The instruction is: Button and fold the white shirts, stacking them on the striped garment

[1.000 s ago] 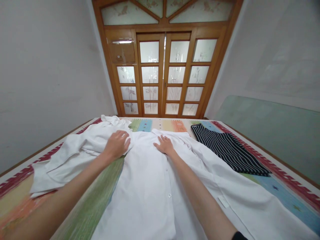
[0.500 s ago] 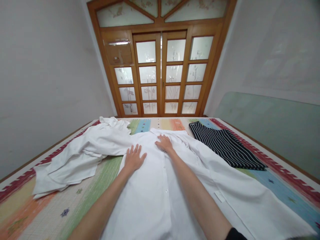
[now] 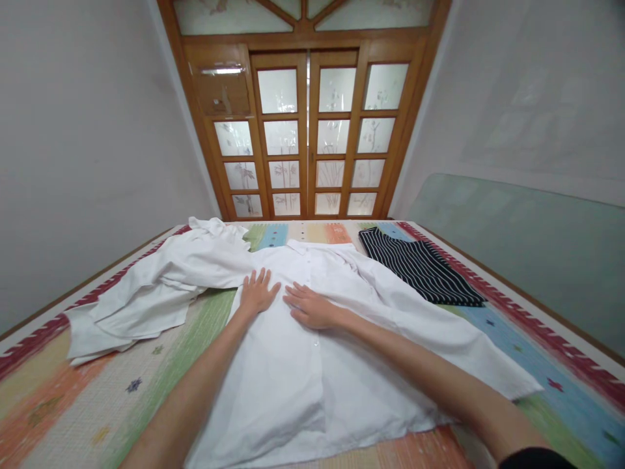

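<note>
A white button-up shirt [image 3: 273, 384] lies spread out, its collar toward the far side and its button line running down the middle. My left hand [image 3: 258, 292] rests flat on the upper left of the shirt with the fingers spread. Close beside it, my right hand [image 3: 310, 306] lies flat across the button line, fingers stretched to the left. Neither hand grips the cloth. One sleeve stretches out to the right, with wrinkles near the shoulder; folds also show in the lower body.
Another white garment [image 3: 146, 286] lies crumpled at the left, touching the shirt. A folded black-and-white striped cloth [image 3: 420, 267] sits at the back right. Under everything is a colourful striped cover [image 3: 161, 371]. Walls flank both sides, and wooden glazed doors [image 3: 305, 137] stand behind.
My right hand has slid down and left across the shirt, closer to my left hand. The right sleeve and hem now show nearer the middle of the view, which has shifted slightly.
</note>
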The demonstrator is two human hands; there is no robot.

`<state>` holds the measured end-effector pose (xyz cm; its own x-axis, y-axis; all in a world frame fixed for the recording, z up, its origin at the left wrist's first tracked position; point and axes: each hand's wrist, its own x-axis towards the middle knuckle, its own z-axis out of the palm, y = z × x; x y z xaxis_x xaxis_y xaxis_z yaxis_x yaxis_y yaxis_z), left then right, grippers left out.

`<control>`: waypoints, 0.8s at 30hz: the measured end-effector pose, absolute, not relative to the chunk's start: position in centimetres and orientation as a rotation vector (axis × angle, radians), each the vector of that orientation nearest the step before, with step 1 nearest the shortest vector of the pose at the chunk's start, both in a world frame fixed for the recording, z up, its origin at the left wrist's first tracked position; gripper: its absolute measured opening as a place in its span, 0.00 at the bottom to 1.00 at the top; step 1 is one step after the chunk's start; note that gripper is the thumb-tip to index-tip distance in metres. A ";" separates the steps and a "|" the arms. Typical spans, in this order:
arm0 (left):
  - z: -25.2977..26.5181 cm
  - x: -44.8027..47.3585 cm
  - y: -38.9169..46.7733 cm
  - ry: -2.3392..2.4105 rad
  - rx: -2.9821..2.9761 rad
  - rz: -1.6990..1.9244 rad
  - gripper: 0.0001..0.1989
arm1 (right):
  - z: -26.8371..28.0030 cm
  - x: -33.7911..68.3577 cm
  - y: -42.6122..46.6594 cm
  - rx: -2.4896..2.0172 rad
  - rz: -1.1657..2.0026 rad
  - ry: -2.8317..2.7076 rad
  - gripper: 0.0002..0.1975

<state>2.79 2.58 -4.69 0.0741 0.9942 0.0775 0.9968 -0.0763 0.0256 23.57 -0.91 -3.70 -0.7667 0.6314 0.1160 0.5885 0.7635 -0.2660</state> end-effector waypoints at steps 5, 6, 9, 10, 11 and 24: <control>-4.6 2.8 2.5 -2.116 -2.281 -0.135 0.35 | -4.3 25.7 -7.7 -0.713 0.317 -2.820 0.28; -4.6 2.8 2.5 -2.117 -2.281 -0.139 0.35 | -4.4 26.1 -8.7 -0.686 0.322 -2.828 0.29; -4.5 2.8 2.4 -2.124 -2.287 -0.144 0.35 | -4.3 27.2 -10.9 -0.628 0.367 -2.864 0.32; -4.5 2.7 2.4 -2.120 -2.288 -0.148 0.35 | -4.1 27.5 -11.4 -0.617 0.392 -2.877 0.34; -4.6 2.7 2.4 -2.114 -2.290 -0.152 0.35 | -3.9 27.7 -11.8 -0.609 0.420 -2.889 0.36; -4.9 2.7 2.7 -2.112 -2.265 -0.099 0.34 | -1.9 26.8 -15.9 -0.278 0.404 -2.982 0.34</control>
